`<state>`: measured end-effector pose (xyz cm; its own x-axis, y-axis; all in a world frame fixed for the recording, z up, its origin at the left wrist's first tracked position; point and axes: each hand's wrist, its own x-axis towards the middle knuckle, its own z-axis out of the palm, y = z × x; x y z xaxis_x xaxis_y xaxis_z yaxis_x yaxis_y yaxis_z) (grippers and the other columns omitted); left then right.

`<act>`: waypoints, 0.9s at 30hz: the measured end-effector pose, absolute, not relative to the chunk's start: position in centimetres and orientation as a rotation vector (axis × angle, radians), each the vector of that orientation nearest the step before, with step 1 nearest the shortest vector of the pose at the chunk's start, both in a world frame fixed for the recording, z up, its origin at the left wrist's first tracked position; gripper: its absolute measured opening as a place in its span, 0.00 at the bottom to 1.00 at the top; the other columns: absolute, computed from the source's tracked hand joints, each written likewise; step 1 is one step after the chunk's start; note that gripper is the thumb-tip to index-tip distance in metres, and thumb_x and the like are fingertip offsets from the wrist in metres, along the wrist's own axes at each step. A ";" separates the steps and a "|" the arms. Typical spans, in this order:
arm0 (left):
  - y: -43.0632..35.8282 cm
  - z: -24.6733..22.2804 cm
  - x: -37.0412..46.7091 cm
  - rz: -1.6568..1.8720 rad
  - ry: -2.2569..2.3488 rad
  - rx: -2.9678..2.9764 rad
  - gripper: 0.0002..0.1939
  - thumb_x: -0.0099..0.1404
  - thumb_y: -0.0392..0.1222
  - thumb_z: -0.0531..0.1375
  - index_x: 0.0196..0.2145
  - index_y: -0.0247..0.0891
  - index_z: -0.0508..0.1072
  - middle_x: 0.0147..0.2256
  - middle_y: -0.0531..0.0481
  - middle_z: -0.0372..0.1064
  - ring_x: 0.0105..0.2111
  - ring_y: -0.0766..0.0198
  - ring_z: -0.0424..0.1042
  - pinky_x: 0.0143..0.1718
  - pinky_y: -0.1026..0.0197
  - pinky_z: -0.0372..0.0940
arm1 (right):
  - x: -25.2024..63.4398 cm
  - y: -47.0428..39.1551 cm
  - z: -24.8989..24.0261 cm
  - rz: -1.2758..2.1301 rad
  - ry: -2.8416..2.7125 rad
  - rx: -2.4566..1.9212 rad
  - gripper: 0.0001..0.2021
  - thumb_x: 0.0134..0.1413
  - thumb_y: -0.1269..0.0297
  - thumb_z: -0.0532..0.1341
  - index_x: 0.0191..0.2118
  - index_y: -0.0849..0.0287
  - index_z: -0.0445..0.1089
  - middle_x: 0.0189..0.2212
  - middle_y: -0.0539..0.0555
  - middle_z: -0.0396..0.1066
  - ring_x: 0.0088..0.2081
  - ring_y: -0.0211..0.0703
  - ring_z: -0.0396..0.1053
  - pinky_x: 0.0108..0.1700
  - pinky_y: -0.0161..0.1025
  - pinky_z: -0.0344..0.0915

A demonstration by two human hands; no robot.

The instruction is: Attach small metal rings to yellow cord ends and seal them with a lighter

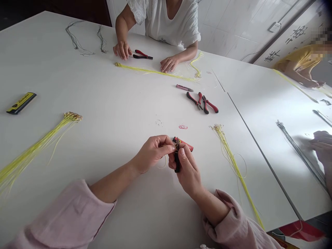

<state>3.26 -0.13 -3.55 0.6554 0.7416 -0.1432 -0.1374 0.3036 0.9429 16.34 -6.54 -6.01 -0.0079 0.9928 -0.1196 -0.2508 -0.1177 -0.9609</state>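
Our two hands are close together above the tabletop (116, 114), towards its near edge. Our left hand (155, 152) pinches a thin yellow cord (165, 162) between thumb and forefinger at the tips of a dark tool (177, 160); a loop of the cord hangs below. Our right hand (189, 171) is closed round the tool, which points away from us. Our fingers hide where cord and tool meet, so we cannot tell how they touch.

Just behind our fingers lies a red lighter (188, 145), partly covered. Beyond it we see a red printed mark (183, 127) and some dark specks (158, 122). On our right, a yellow cord bundle (234, 162) runs towards the near edge, beside the dark seam (259, 152); on our left lie another yellow bundle (38, 148) and a yellow-and-black case (21, 103).

Farther out are two red-and-black pliers (198, 100) and a pink-handled tool (184, 88). At the far edge, a person in white (169, 24) rests both hands on the tabletop, one beside another pair of pliers (142, 55), the other touching a long yellow bundle (155, 71).
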 end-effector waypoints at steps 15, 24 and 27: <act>-0.2 -3.5 3.4 0.622 0.691 1.123 0.08 0.63 0.35 0.52 0.25 0.37 0.62 0.20 0.52 0.72 0.23 0.67 0.70 0.25 0.64 0.51 | 16.3 -6.5 -5.9 1.339 -1.031 -1.158 0.14 0.63 0.48 0.48 0.37 0.53 0.60 0.24 0.49 0.53 0.27 0.39 0.50 0.29 0.38 0.49; -0.1 -3.4 3.3 0.603 0.724 1.101 0.07 0.62 0.36 0.52 0.25 0.37 0.62 0.20 0.51 0.71 0.23 0.66 0.68 0.23 0.63 0.47 | 16.5 -6.5 -6.0 1.385 -1.010 -1.105 0.14 0.63 0.49 0.48 0.36 0.54 0.59 0.24 0.48 0.53 0.27 0.37 0.50 0.28 0.38 0.48; -0.1 -3.3 3.3 0.602 0.725 1.095 0.07 0.62 0.36 0.52 0.25 0.37 0.62 0.19 0.52 0.71 0.23 0.67 0.68 0.23 0.63 0.47 | 16.4 -6.5 -5.9 1.394 -0.995 -1.087 0.14 0.64 0.50 0.48 0.36 0.55 0.59 0.25 0.48 0.54 0.27 0.37 0.50 0.28 0.37 0.48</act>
<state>3.33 -0.12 -3.34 0.6278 0.7462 -0.2215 -0.0809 0.3456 0.9349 16.45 -6.50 -5.95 -0.0280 0.9954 -0.0911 -0.2372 -0.0952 -0.9668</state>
